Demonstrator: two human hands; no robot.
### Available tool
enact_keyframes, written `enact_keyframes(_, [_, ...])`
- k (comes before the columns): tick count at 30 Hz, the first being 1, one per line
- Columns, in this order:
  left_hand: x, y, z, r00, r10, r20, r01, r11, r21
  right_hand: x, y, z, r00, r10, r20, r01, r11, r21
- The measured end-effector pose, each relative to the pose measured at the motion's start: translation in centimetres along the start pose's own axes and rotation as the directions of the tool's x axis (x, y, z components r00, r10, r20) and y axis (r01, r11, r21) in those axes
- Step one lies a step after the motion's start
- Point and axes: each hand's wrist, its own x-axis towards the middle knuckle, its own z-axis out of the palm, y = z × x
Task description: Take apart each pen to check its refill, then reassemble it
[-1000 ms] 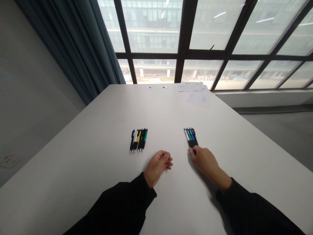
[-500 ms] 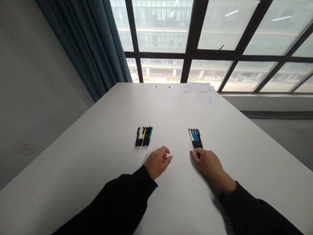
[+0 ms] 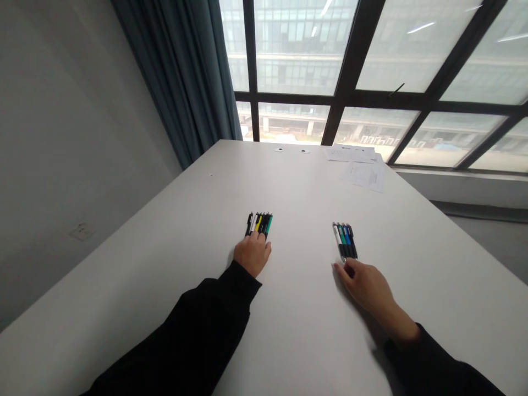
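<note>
Left row of pens (image 3: 264, 221) on the white surface (image 3: 297, 319), its long axis running away from the wearer, far ends leaning slightly right. The left hand (image 3: 252, 254) is the nearer one: its fingers lie bent over the row's near part, so the exposed barrels extend straight beyond them. Whether these fingers grip or merely rest cannot be told (the near tips are hidden). Visible barrels, left to right, show black, white, yellow, then black and green, laid closely side by side.

Well apart to the right, a second row of pens (image 3: 342, 236), white, green, blue and black, leans leftward at its far end. The right hand (image 3: 369, 283) is at its near tips, fingers curled with the thumb extended to the left; contact or hold is unclear.

Farther out: paper sheets (image 3: 363, 173) at the far right corner, a blue curtain (image 3: 198, 82) and a dark-framed window (image 3: 303, 60).
</note>
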Motion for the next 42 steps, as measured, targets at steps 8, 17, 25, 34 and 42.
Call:
enact_keyframes(8, [0.0, -0.1, 0.1, 1.000, 0.013, -0.016, -0.014, 1.000, -0.022, 0.0, 0.0, 0.0, 1.000, -0.006, 0.003, 0.006, 1.000, 0.000])
enact_keyframes(17, [0.1, 0.1, -0.4, 0.986, 0.150, -0.067, -0.151, 0.988, -0.007, -0.1, -0.1, -0.1, 1.000, 0.009, 0.008, -0.009, 1.000, 0.007])
enact_keyframes(25, [0.6, 0.0, 0.4, 0.968, 0.244, -0.056, -0.250, 0.959, -0.137, -0.1, 0.1, 0.1, 0.999, -0.052, -0.005, 0.052, 0.998, 0.032])
enact_keyframes(34, [-2.6, 0.4, 1.0, 0.999, 0.022, -0.027, -0.033, 0.375, -0.927, -1.1, -0.9, -0.1, 0.976, -0.214, -0.048, 0.197, 0.760, 0.620])
enact_keyframes(42, [-3.1, 0.3, 0.8, 0.981, 0.044, 0.191, 0.196, -0.135, -0.971, -2.1, -1.2, 0.1, 0.972, -0.214, -0.094, 0.209, 0.618, 0.758])
